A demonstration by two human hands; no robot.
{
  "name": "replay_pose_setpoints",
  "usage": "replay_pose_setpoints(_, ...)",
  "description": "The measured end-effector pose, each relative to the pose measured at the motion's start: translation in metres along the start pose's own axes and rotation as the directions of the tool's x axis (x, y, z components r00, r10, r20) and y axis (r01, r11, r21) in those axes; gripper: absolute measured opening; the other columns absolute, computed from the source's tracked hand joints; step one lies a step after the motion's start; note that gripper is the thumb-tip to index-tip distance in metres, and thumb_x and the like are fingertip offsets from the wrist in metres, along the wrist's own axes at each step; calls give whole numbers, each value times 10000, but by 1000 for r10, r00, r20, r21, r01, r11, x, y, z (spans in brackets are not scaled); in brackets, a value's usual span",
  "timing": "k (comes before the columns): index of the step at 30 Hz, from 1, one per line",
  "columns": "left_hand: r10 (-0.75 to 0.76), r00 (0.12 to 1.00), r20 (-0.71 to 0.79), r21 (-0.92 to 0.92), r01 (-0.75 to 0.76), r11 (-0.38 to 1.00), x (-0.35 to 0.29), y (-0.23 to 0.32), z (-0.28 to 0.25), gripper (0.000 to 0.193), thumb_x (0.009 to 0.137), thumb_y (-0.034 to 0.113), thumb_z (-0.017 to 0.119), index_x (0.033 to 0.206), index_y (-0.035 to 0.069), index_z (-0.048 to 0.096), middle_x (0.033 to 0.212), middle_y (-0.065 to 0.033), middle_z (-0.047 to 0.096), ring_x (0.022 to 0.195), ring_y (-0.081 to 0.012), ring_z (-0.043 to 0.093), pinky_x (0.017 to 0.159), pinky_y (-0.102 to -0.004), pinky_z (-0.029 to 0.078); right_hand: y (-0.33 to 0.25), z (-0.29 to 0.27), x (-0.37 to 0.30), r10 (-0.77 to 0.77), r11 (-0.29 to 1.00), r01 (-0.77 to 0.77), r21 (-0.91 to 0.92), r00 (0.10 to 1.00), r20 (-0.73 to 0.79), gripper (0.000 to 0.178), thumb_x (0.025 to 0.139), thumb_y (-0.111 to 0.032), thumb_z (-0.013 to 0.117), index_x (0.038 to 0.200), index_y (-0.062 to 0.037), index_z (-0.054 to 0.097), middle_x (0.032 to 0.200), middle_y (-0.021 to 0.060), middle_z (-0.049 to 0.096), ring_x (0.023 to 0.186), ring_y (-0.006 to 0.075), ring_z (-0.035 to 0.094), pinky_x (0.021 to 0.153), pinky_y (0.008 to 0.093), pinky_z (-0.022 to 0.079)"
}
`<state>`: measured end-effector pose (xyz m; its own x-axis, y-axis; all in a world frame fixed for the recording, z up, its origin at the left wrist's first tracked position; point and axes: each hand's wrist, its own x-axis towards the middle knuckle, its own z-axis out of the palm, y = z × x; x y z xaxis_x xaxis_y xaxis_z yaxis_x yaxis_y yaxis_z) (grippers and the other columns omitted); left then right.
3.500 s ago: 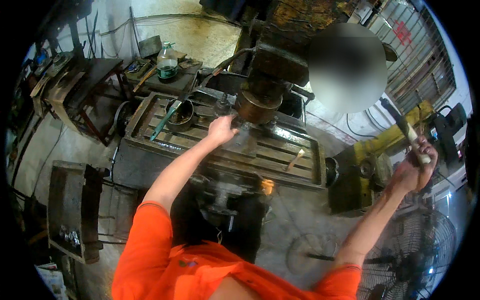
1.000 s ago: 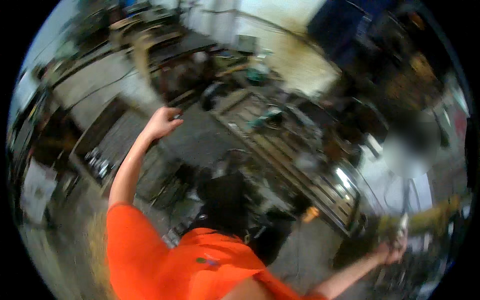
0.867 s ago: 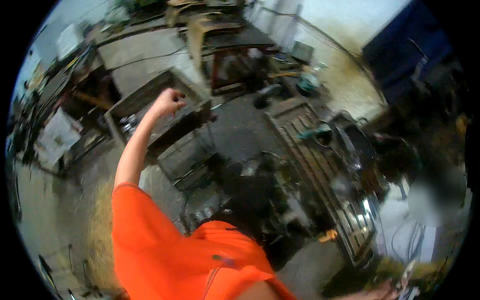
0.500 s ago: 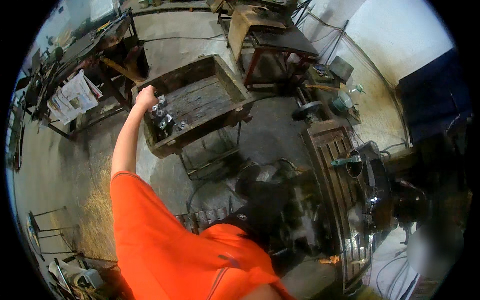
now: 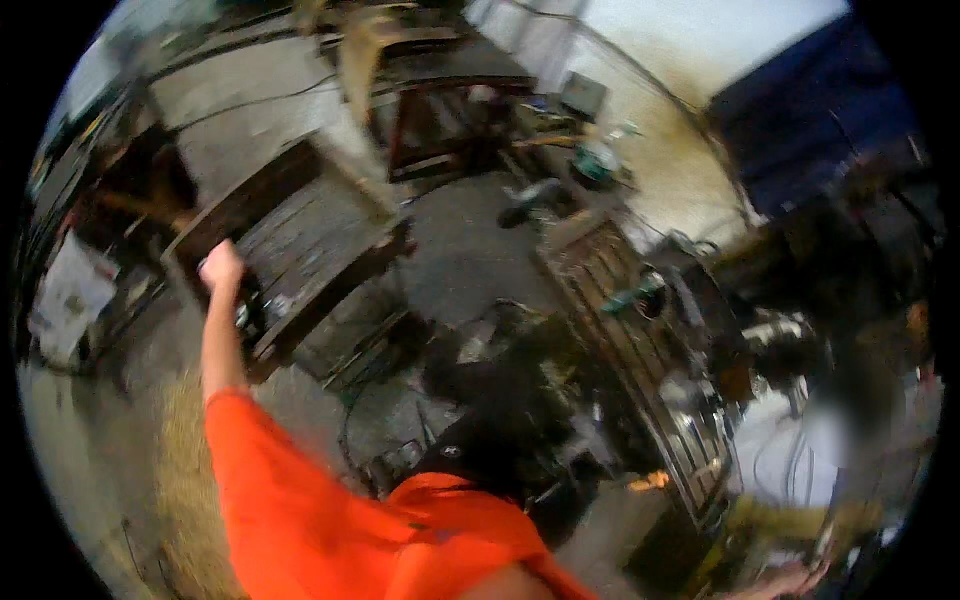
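My left hand (image 5: 222, 266) is closed at the left end of a shallow wooden box (image 5: 335, 302), the arm stretched far out. What its fingers hold, if anything, is hidden. Beside it in the box lie several small shiny metal parts (image 5: 252, 312), blurred. My right hand (image 5: 795, 580) shows at the lower right edge, close to a thin light-coloured piece (image 5: 825, 543) that may be a handle. Its fingers are too smeared to tell whether they grip it.
A dark machine with a slotted metal bed (image 5: 640, 365) stands to the right. An orange thing (image 5: 648, 482) lies by its lower end. Behind are a dark table (image 5: 460, 65) and a green-tinted bottle (image 5: 595, 165). A blue panel (image 5: 800, 110) hangs on the wall.
The view has swung, so the box and the machine sit further left. My right hand has come into view at the lower right. My left hand stays at the box's left end, still closed.
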<state>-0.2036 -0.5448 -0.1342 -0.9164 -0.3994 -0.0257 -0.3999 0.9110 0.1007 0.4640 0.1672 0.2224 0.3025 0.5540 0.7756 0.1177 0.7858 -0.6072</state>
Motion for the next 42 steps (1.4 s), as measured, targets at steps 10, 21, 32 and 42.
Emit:
replay_pose_setpoints(10,65,972,226,-974,223,50,51,7,1,312,806,205,588,1076,47,587,986,-57,603,753,-171,538,700,-294,420,-2,-5,46,129,940,-115,321,991,-23,99,810,-81,505,872,-28,562,998,153,564,951,249,505,867,344,397)
replay_pose_setpoints(21,691,717,90,-928,312,-203,-67,252,-87,355,811,233,621,1125,99,525,977,-14,533,820,-149,510,720,-361,459,-54,43,123,-94,955,10,296,959,269,399,916,-183,358,1243,27,448,1188,173,523,1111,275,505,966,388,385)
replay_pose_setpoints(32,898,380,-223,-645,-748,156,-183,318,-94,429,756,118,609,1113,-93,498,741,-131,600,570,-158,587,543,-301,466,191,-23,-276,846,479,-540,-692,74,528,425,702,-86,523,1107,30,583,1019,110,632,806,171,593,630,312,470)
replay_pose_setpoints(42,938,188,293,-821,553,146,-296,318,-65,333,899,289,459,1098,23,426,905,-217,583,810,-356,609,726,-534,499,126,25,-294,692,676,-536,-507,225,685,175,607,-41,549,774,-10,594,606,-7,505,490,96,453,442,234,364)
